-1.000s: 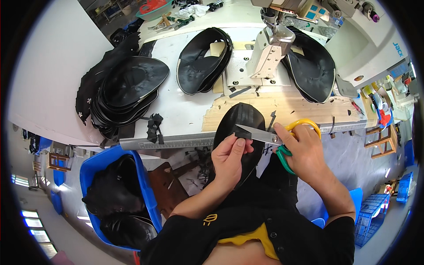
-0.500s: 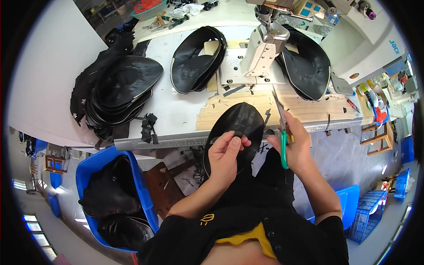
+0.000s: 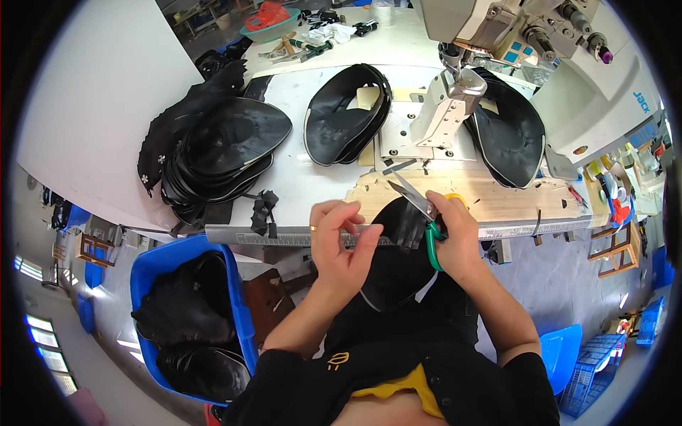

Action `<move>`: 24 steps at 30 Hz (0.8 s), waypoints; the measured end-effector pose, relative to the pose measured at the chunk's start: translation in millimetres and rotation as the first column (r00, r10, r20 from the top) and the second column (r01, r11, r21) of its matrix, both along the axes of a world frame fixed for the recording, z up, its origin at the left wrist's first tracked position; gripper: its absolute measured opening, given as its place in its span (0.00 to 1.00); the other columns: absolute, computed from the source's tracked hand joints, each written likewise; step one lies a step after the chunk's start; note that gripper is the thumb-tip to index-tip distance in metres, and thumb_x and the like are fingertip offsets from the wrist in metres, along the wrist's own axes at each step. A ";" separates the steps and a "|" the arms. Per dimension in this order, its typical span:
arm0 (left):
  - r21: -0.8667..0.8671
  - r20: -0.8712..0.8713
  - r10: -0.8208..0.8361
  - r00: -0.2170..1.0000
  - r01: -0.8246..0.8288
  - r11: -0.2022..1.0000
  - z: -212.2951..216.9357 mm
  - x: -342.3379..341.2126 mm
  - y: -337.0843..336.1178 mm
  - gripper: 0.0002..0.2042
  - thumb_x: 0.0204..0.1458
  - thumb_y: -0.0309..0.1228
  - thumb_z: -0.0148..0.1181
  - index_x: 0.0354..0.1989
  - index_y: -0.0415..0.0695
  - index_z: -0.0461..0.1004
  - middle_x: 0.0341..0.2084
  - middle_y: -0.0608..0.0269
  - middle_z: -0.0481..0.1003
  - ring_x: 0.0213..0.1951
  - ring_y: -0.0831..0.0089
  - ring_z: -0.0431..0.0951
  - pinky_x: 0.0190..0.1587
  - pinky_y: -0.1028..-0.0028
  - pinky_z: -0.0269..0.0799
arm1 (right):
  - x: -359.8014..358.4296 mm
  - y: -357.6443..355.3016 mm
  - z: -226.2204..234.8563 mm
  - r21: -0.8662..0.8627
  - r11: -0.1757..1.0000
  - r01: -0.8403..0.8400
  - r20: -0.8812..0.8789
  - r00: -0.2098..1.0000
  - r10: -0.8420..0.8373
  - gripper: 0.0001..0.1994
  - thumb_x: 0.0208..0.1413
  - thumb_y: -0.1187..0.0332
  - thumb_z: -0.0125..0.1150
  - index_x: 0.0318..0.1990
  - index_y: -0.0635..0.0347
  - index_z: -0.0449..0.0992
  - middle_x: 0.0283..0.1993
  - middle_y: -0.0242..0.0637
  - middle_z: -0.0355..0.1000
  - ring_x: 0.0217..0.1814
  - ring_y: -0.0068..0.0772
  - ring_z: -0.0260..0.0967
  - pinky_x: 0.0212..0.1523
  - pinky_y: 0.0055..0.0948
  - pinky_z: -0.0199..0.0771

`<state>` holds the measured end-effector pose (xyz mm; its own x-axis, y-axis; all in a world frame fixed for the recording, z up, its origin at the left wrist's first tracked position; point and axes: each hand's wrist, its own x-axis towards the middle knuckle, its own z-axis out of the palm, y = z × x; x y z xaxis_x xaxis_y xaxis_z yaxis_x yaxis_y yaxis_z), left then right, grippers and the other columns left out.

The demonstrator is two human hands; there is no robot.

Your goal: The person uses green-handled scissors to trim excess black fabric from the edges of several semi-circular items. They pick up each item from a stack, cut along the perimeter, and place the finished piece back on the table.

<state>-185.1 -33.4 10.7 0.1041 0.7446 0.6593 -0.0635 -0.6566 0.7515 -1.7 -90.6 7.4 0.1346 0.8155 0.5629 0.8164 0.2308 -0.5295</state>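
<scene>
Gripping scissors [image 3: 425, 206], right fingers [image 3: 449, 213] curl, left fingers [image 3: 335, 216] spread; blue lettering [image 3: 641, 103] marks the sewing machine [image 3: 597, 89].

Teal basin [image 3: 275, 31] holding red plastic bag [image 3: 267, 15]; wooden stool [image 3: 630, 238] at right; blue crate [image 3: 590, 366] lower right.

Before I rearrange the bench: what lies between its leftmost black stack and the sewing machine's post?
In the head view, another black stack lies between the leftmost stack and the post.
</scene>
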 end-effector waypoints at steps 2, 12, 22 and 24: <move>0.328 -0.270 0.234 0.934 -0.140 0.934 38.1 -0.7 7.5 0.15 0.46 0.23 0.62 0.43 0.38 0.70 0.35 0.61 0.70 0.38 0.71 0.69 0.37 0.75 0.63 | -1.3 -3.1 2.4 0.019 1.000 0.012 0.101 0.995 -0.013 0.29 0.30 0.81 0.62 0.49 0.56 0.70 0.28 0.38 0.64 0.27 0.40 0.64 0.28 0.35 0.65; 0.363 -0.104 0.539 0.836 -0.473 0.803 23.0 -56.5 48.7 0.04 0.45 0.18 0.61 0.29 0.40 0.75 0.29 0.58 0.70 0.32 0.66 0.70 0.35 0.73 0.65 | 1.8 -13.0 -2.9 0.009 1.000 0.003 -0.033 0.999 -0.003 0.29 0.31 0.89 0.55 0.48 0.60 0.70 0.30 0.36 0.67 0.23 0.30 0.62 0.24 0.25 0.63; 0.229 -0.707 0.450 0.546 -0.425 0.876 -39.8 -154.2 77.1 0.09 0.47 0.30 0.62 0.34 0.40 0.78 0.42 0.56 0.73 0.44 0.55 0.71 0.46 0.63 0.66 | 5.8 -26.5 -0.4 -0.053 0.999 -0.010 -0.183 0.983 0.001 0.29 0.33 0.90 0.55 0.49 0.60 0.69 0.30 0.34 0.63 0.26 0.26 0.59 0.27 0.21 0.62; 0.303 -0.736 0.490 0.467 -0.420 0.856 -18.6 -145.1 65.4 0.10 0.50 0.33 0.59 0.37 0.39 0.77 0.46 0.52 0.71 0.47 0.54 0.70 0.47 0.64 0.67 | 7.8 -27.9 1.4 -0.086 0.995 -0.054 -0.257 0.966 0.031 0.30 0.32 0.89 0.56 0.50 0.59 0.69 0.31 0.33 0.63 0.27 0.25 0.59 0.27 0.21 0.62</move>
